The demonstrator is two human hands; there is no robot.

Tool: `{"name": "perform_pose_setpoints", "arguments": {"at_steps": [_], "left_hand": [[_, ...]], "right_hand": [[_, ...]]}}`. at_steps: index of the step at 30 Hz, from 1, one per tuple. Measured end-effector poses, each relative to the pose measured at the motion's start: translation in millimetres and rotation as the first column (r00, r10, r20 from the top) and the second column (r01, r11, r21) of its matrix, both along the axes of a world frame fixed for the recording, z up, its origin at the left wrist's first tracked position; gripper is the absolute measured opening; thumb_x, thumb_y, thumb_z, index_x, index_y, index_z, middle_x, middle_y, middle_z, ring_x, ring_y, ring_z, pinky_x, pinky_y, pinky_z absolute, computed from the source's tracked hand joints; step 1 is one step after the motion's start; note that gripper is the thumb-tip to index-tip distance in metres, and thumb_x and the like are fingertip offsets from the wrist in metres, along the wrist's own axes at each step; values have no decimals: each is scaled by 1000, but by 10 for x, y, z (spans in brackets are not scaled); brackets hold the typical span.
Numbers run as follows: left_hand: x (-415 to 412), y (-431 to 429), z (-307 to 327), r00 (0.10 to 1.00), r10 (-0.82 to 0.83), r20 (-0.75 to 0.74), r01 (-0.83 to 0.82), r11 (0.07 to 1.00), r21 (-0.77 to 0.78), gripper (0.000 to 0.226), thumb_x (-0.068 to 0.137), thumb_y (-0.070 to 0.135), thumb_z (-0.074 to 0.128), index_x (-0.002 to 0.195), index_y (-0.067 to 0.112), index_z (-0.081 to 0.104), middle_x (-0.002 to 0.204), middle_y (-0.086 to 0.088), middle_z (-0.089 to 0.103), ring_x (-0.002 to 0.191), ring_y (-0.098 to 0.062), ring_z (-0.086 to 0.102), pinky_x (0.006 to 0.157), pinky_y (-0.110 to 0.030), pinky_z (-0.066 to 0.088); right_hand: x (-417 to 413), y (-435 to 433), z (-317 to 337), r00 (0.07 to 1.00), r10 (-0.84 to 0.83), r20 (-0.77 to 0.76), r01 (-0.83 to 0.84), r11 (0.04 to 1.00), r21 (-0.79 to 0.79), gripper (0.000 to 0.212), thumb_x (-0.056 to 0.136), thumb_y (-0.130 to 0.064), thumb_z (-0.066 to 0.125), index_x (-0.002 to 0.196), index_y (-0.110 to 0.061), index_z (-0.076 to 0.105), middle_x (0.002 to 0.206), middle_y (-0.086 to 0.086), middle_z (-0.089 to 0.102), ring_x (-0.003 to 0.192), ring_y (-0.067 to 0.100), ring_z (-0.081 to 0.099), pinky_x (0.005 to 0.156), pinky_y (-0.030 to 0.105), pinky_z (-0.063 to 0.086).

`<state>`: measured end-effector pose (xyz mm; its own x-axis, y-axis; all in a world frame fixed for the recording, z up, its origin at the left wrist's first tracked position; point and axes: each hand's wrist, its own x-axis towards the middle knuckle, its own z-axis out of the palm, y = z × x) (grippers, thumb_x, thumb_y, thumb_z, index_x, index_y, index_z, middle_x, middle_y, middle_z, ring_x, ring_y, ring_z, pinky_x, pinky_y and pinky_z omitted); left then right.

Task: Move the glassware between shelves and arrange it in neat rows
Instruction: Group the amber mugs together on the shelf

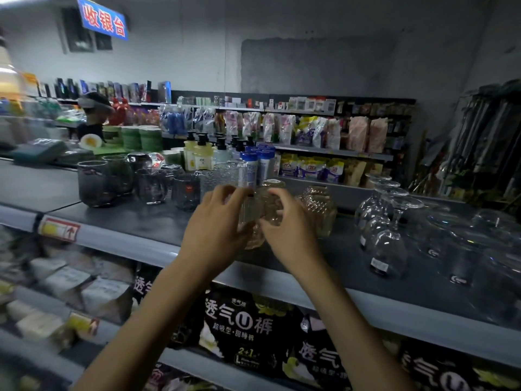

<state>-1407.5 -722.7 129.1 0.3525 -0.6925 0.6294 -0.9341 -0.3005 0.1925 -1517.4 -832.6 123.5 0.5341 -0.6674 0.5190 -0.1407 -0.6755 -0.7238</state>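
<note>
Currently, the left hand and right hand are both curling around one glass, steadying it. Similar glasses are standing just right of the hands, likely marking its row.

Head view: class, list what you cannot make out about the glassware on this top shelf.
Textured amber glass: head view, left hand and right hand cover its shape.
Clear glassware far right: head view, blurred, cut by the edge.
Red-and-yellow shelf label: head view, print too blurred.
</note>
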Motion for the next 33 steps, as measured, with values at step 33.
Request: {"name": "perform_pose_setpoints", "arguments": {"at_steps": [33], "left_hand": [[-577,514,-394,297,-770,-565,339,638,-691,21,90,20,77,94,4,64,128,-5,71,132,-16,60,105,-28,52]], "right_hand": [[-715,1073,-278,729,-95,678,-435,700,566,61,80,-39,75,138,-37,59,131,1,71,116,24,71,101,49,55]]}}
